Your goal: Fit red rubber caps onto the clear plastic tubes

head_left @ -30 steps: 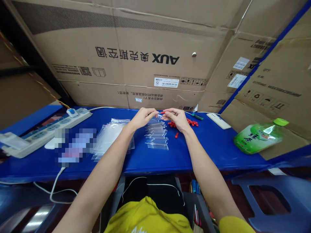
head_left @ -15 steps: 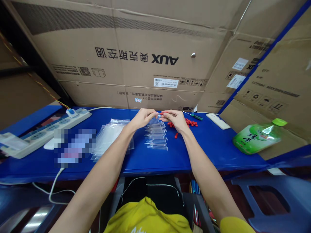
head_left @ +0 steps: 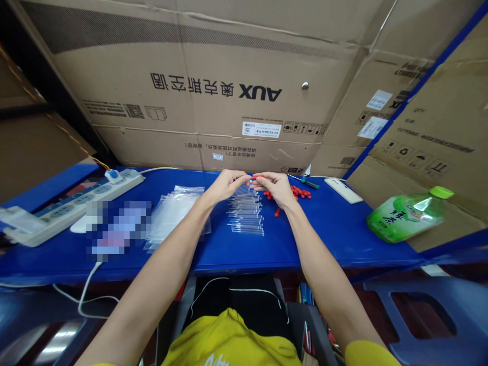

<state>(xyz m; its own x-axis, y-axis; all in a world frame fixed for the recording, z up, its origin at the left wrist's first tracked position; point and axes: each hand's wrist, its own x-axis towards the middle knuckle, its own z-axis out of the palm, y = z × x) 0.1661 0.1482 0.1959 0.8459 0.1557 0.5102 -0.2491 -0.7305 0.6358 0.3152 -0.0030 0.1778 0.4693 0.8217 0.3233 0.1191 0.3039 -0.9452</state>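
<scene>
My left hand (head_left: pixel 225 184) and my right hand (head_left: pixel 277 186) meet fingertip to fingertip above the far end of a row of clear plastic tubes (head_left: pixel 246 213) on the blue table (head_left: pixel 328 234). The left fingers pinch a thin clear tube. The right fingers pinch a small red cap (head_left: pixel 257 176) against that tube's end. Several loose red caps (head_left: pixel 300 192) lie just right of my right hand.
A stack of clear plastic bags (head_left: pixel 173 216) lies left of the tubes. A power strip (head_left: pixel 72 203) runs along the left. A screwdriver (head_left: pixel 309 184), a white phone (head_left: pixel 343 189) and a green pouch (head_left: pixel 406 216) lie to the right. Cardboard boxes (head_left: pixel 229 91) wall the back.
The two hands have closed together slightly, bringing the red cap up to the tube's end. Nothing else moved.
</scene>
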